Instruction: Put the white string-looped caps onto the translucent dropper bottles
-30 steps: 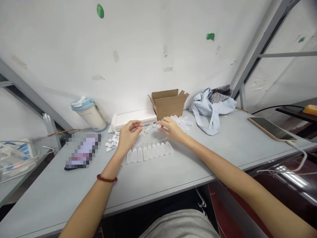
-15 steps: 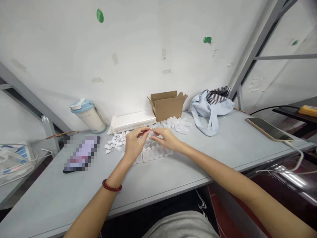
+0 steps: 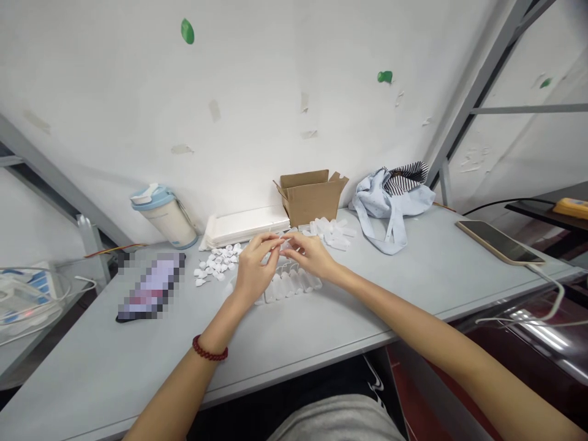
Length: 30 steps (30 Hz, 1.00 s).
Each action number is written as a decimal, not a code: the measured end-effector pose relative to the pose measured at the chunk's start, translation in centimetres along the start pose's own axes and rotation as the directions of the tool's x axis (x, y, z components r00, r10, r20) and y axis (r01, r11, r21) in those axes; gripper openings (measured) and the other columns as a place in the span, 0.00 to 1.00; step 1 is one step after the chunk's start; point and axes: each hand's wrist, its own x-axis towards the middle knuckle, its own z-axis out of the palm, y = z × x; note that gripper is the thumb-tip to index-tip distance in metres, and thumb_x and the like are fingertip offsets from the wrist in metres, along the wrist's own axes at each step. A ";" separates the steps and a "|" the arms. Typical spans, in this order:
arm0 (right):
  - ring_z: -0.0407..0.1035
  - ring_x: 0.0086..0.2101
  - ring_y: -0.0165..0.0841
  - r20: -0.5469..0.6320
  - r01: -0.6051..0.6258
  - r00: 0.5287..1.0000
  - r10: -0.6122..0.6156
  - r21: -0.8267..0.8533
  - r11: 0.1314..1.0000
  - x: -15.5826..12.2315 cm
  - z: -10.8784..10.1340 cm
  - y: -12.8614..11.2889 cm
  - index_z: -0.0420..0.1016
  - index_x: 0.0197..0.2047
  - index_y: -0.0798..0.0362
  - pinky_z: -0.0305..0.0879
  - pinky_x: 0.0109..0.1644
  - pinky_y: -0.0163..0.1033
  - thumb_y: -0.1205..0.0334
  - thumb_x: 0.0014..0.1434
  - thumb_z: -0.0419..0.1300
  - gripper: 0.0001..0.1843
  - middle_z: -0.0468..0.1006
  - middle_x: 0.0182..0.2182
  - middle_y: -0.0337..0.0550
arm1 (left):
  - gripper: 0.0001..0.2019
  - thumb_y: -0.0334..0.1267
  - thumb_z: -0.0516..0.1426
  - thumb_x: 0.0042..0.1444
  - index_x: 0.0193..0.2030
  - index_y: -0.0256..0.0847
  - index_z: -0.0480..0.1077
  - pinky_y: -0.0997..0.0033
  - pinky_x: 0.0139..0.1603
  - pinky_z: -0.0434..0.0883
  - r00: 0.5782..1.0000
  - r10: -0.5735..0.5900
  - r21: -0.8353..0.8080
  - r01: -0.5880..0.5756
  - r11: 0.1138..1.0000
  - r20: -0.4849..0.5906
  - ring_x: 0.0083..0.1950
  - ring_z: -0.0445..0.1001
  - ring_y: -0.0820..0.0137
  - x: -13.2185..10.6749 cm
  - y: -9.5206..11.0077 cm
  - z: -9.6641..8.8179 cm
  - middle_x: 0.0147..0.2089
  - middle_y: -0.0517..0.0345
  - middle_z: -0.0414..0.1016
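Note:
My left hand [image 3: 257, 266] and my right hand [image 3: 312, 254] meet at their fingertips above the desk, both closed in a pinch. Between them a bit of a small translucent plastic bottle [image 3: 282, 235] shows, held by my right fingers. What my left fingertips grip on it is hidden. Under the hands stands a row of small translucent bottles [image 3: 294, 283], partly covered by my left hand. Loose white caps [image 3: 218, 262] lie in a heap left of my left hand. More translucent bottles [image 3: 333, 231] lie in a pile beyond my right hand.
An opened cardboard box [image 3: 313, 199] and a flat white package [image 3: 250, 222] stand by the wall. A tumbler [image 3: 165, 215] and a blurred-out phone-like object [image 3: 154, 285] are at left. At right are a light blue cloth bag [image 3: 383, 205] and a phone [image 3: 498, 241] with a cable.
My left hand has turned and shifted slightly right, covering more of the bottle row. My fingers have closed further round the small bottle, so less of it shows.

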 end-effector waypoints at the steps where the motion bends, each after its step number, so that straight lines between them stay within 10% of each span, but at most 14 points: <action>1: 0.70 0.28 0.29 -0.017 -0.006 1.000 0.006 0.017 1.000 0.0 0.0 0.0 0.70 0.46 0.54 0.66 0.33 0.34 0.61 0.58 0.59 0.12 0.76 0.27 0.38 | 0.10 0.27 0.53 0.58 0.40 0.40 0.75 0.66 0.43 0.73 1.000 0.007 0.013 -0.007 1.000 -0.016 0.43 0.75 0.68 0.0 0.0 0.1 0.43 0.51 0.74; 16: 0.72 0.27 0.32 -0.055 -0.284 0.945 0.322 0.346 0.894 0.3 -0.3 -0.7 0.66 0.39 0.54 0.68 0.25 0.34 0.54 0.50 0.64 0.17 0.75 0.25 0.38 | 0.12 0.26 0.50 0.60 0.46 0.38 0.71 0.62 0.46 0.73 0.991 0.129 0.065 -0.128 0.990 -0.016 0.46 0.73 0.64 -0.6 0.2 1.1 0.43 0.49 0.75; 30: 0.74 0.27 0.33 0.149 -0.400 0.916 0.373 0.423 0.813 0.5 -2.1 -2.2 0.65 0.34 0.55 0.70 0.27 0.35 0.54 0.51 0.66 0.16 0.76 0.24 0.40 | 0.23 0.38 0.60 0.56 0.58 0.40 0.61 0.53 0.52 0.69 0.980 0.159 0.132 -0.174 0.976 0.116 0.54 0.67 0.57 -0.9 0.0 1.4 0.53 0.43 0.68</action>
